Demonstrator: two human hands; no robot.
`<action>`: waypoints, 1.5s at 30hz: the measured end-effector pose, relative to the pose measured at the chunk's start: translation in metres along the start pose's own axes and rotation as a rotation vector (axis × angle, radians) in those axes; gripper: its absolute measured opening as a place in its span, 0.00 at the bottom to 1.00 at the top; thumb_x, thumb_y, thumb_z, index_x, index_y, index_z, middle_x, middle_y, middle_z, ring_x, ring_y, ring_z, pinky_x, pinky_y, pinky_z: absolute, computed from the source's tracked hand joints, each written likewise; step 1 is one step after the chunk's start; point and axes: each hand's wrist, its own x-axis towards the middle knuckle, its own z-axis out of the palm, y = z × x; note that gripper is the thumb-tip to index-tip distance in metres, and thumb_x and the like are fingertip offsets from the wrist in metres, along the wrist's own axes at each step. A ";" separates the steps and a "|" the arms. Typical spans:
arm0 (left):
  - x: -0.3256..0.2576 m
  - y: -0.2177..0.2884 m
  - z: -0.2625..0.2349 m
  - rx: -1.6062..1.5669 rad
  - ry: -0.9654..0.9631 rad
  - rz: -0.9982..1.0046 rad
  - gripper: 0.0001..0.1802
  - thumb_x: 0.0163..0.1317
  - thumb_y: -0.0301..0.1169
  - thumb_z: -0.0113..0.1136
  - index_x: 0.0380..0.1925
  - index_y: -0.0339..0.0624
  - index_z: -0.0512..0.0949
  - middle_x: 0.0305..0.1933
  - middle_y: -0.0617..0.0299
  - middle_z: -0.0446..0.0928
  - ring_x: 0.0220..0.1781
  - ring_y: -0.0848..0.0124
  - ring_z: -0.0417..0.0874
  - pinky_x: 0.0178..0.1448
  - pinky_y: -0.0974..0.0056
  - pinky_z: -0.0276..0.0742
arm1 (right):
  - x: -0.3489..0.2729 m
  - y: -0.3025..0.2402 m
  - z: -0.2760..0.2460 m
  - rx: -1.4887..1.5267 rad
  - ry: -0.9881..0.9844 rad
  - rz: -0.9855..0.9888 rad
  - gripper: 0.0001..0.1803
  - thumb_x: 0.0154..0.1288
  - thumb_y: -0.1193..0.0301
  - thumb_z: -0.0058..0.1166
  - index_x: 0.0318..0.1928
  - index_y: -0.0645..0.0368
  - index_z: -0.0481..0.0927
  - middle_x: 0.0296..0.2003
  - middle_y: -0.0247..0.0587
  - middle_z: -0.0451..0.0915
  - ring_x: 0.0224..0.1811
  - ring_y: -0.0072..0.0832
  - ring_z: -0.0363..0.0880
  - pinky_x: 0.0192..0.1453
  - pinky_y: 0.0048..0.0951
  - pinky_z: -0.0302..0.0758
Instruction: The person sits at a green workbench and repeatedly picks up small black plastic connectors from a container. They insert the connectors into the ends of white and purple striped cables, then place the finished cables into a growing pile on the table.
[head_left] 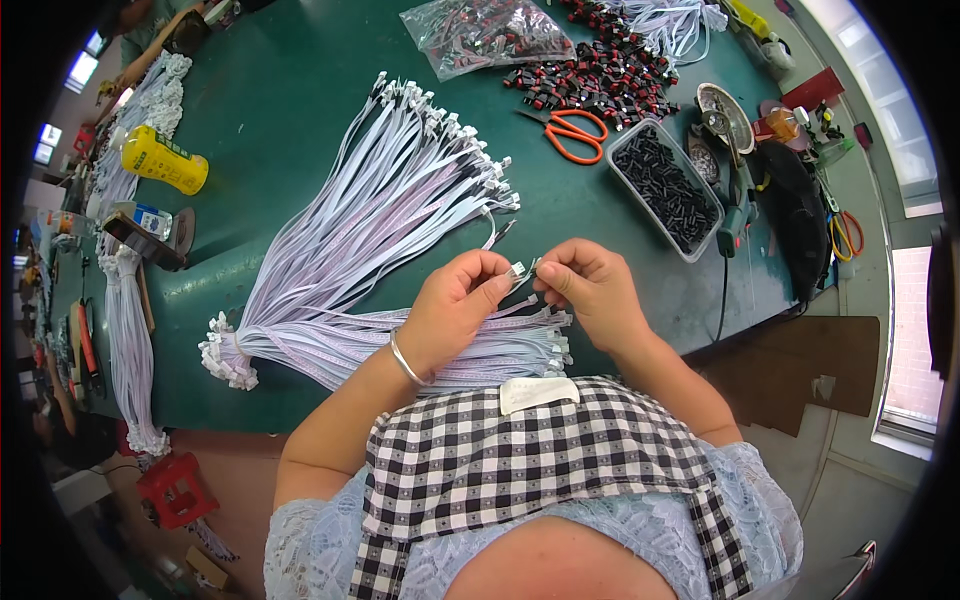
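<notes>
A large bundle of flat white cables [370,215] lies fanned across the green table, gathered at a cluster of white connectors [232,350]. One part of the bundle spreads away from me, and another part [470,345] runs below my forearm and hands. My left hand [463,300] is closed, its thumb and forefinger pinching a small white connector [517,270] at a cable's end. Close to its right, my right hand [592,290] pinches thin wire ends [534,268] beside that connector. The fingertips nearly meet and partly hide the wires.
Beyond my right hand stand a clear tub [665,185] of small black tubes and orange-handled scissors [572,135]. A heap of red-and-black parts [610,75] lies at the back. A soldering iron [738,205] is at the right, a yellow bottle [165,160] at the left.
</notes>
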 end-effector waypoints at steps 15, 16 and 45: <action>0.000 0.000 0.000 0.046 0.016 0.023 0.07 0.66 0.29 0.55 0.40 0.37 0.75 0.33 0.71 0.72 0.32 0.84 0.67 0.36 0.77 0.65 | 0.000 0.007 0.004 -0.038 -0.026 -0.047 0.10 0.64 0.67 0.59 0.35 0.62 0.79 0.27 0.32 0.80 0.26 0.14 0.73 0.29 0.16 0.69; 0.000 0.000 0.000 0.042 0.018 0.029 0.07 0.66 0.30 0.55 0.40 0.37 0.75 0.33 0.71 0.72 0.32 0.84 0.67 0.36 0.77 0.65 | -0.001 0.008 0.005 -0.029 -0.013 -0.044 0.09 0.64 0.67 0.59 0.35 0.62 0.79 0.27 0.31 0.80 0.26 0.14 0.73 0.29 0.16 0.69; -0.011 0.033 -0.004 0.393 0.071 0.051 0.27 0.55 0.20 0.60 0.58 0.38 0.70 0.33 0.63 0.80 0.34 0.81 0.77 0.40 0.74 0.73 | 0.006 0.010 0.003 -0.423 -0.095 -0.457 0.10 0.55 0.71 0.65 0.33 0.64 0.80 0.28 0.36 0.78 0.26 0.18 0.76 0.29 0.20 0.71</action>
